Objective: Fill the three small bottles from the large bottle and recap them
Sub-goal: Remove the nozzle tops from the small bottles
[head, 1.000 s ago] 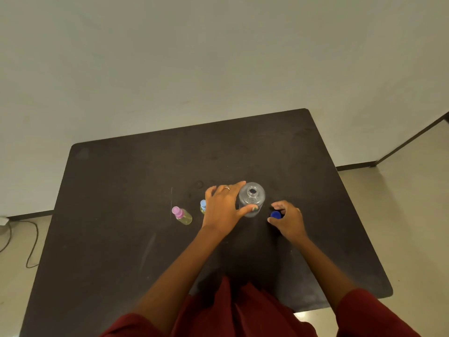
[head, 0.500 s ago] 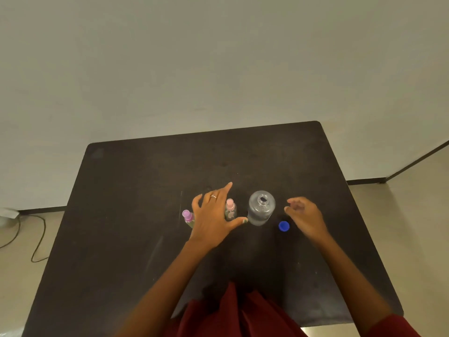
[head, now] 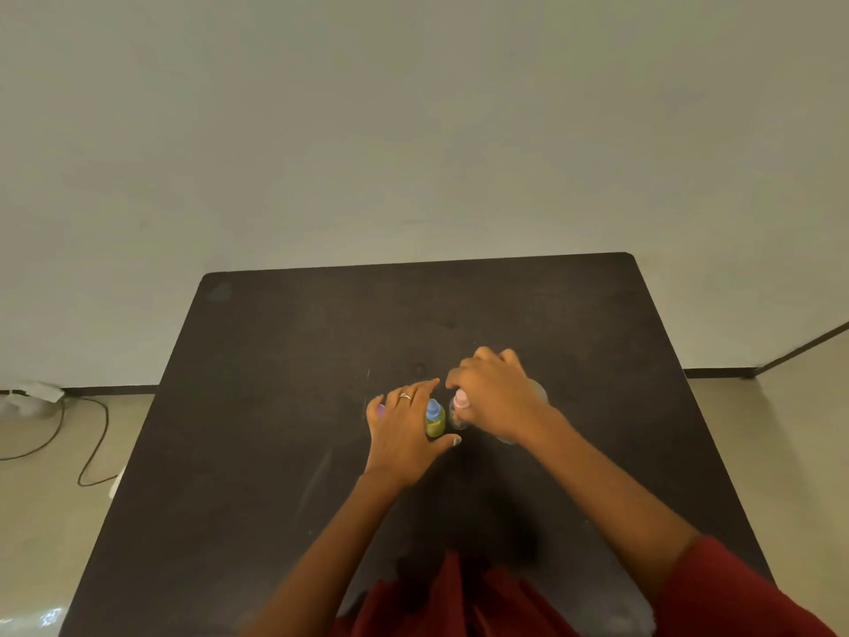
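**Right hand at the pink cap: third small bottle being opened**

Head view:
- Left hand lies flat, fingers straight and spread, against the blue-capped bottle, which holds yellow-green liquid. A purple cap peeks out beside the little finger; that bottle's body is hidden under the hand.
- Right hand reaches across, fingers curled down onto the pink-capped bottle, which stands just right of the blue one and looks clear. Appears to pinch the cap, though the fingertips are partly hidden.
- Large bottle sits behind the right hand, mostly covered. Its blue lid is not visible.
- All stand mid-way across the dark table.

Judgement: two bottles look filled and capped, and the pink one looks unfilled. Next: twist the cap off with the body steadied, park the cap, pour from the large bottle into the narrow neck.
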`<state>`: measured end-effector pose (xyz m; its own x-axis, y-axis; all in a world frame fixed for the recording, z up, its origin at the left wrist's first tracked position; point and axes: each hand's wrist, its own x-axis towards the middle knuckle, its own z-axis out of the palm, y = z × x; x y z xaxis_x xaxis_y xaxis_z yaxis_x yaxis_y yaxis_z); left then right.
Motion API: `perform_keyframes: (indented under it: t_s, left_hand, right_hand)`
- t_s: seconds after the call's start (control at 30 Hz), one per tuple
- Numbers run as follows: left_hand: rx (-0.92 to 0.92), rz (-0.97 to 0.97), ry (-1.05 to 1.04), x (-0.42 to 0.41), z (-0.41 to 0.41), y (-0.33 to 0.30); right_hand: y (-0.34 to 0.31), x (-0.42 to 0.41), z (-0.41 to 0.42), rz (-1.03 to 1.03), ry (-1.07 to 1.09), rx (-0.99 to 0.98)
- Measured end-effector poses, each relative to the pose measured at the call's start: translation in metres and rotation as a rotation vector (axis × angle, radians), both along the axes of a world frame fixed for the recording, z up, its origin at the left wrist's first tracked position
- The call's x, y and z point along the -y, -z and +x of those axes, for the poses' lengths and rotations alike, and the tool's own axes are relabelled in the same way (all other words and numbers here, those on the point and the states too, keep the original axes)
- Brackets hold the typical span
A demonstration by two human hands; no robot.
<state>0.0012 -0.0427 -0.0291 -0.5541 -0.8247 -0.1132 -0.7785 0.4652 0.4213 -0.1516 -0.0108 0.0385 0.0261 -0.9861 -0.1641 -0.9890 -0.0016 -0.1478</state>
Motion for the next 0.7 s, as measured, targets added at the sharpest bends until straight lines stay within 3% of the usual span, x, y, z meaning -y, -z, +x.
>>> perform_keyframes:
  t_s: [0.17, 0.4, 0.53, 0.7]
  left_hand:
    - [0.003, 0.013, 0.0, 0.001, -0.001, 0.0]
    - [-0.002, 0.024, 0.02, 0.0, -0.003, 0.002]
    - [-0.025, -0.015, 0.013, -0.001, -0.004, 0.001]
    - [-0.16, -0.048, -0.015, -0.005, -0.011, -0.011]
  right_hand:
    - [0.016, 0.011, 0.009, 0.102, -0.035, -0.182]
    - [0.028, 0.012, 0.009, 0.112, -0.019, -0.219]
    - [0.023, 0.013, 0.005, 0.098, -0.003, -0.168]
    - [-0.027, 0.01, -0.006, 0.081, 0.089, 0.031]
